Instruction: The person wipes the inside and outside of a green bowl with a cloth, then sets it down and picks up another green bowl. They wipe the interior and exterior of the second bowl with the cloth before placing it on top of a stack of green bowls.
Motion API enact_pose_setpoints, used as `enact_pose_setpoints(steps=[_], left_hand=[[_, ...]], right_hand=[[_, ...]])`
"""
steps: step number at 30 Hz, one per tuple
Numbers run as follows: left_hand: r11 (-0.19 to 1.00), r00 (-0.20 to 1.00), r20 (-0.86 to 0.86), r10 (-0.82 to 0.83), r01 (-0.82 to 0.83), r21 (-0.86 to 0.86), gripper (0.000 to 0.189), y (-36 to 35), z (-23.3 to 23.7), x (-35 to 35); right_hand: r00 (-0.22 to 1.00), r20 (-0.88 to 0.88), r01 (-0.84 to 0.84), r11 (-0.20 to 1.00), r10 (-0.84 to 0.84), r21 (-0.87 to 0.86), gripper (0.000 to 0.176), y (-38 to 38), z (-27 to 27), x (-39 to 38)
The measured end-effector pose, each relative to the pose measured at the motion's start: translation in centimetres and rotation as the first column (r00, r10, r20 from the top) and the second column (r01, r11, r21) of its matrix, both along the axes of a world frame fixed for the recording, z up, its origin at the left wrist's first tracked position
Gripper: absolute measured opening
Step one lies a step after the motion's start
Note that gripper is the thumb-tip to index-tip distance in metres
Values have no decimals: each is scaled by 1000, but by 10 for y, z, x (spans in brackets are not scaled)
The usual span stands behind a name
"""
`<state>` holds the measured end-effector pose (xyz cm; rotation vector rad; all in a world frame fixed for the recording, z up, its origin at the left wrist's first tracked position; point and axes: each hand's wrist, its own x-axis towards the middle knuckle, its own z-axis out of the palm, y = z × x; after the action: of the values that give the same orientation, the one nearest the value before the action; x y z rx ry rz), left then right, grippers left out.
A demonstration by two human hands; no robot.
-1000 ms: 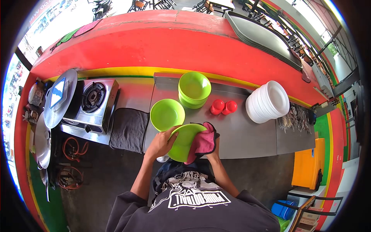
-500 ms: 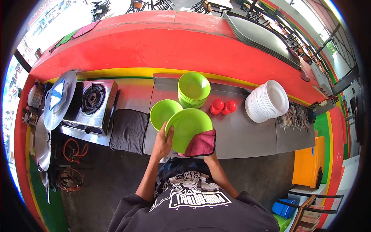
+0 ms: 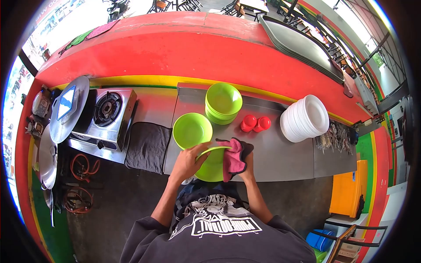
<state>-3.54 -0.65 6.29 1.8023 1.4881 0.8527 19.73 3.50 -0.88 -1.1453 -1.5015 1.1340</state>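
Observation:
My left hand (image 3: 191, 161) grips the rim of a green bowl (image 3: 210, 168), which is tilted near the counter's front edge. A pink cloth (image 3: 235, 158) with a dark border is bunched in my right hand (image 3: 248, 165) and pressed to the bowl's right side. Part of my right fingers is hidden behind the cloth. Just beyond my left hand a second green bowl (image 3: 192, 130) sits on the counter. Behind it stands a stack of green bowls (image 3: 223, 103). Two red cups (image 3: 255, 124) are to the right of that stack.
A stack of white plates (image 3: 305, 118) leans on the steel counter (image 3: 280, 158), with a pile of cutlery (image 3: 335, 136) beyond. To the left lie a dark cloth (image 3: 149, 142) and a gas stove (image 3: 107, 115). Grey trays (image 3: 302, 48) rest on the red wall (image 3: 175, 52).
The held bowl has tipped from facing up at me to nearly edge-on. The cloth has moved up with my right hand along the bowl's right rim.

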Motion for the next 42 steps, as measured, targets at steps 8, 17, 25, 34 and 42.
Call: enact_pose_setpoints(steps=[8, 17, 25, 34, 42], left_hand=[[951, 747, 599, 288, -295, -90, 33, -7, -49, 37], [991, 935, 346, 77, -32, -132, 29, -7, -35, -2], [971, 963, -122, -240, 238, -34, 43, -4, -15, 1], [994, 996, 18, -93, 93, -50, 43, -5, -11, 4], [972, 771, 629, 98, 60, -225, 45, -8, -21, -13]], right_hand=[[903, -336, 254, 964, -267, -84, 41, -6, -29, -10], [985, 74, 145, 983, -154, 109, 49, -10, -11, 0], [921, 369, -195, 968, 125, 159, 35, -14, 41, -11], [961, 176, -213, 977, 215, -25, 40, -12, 42, 0], [937, -348, 33, 999, -27, 9, 37, -14, 71, -2]])
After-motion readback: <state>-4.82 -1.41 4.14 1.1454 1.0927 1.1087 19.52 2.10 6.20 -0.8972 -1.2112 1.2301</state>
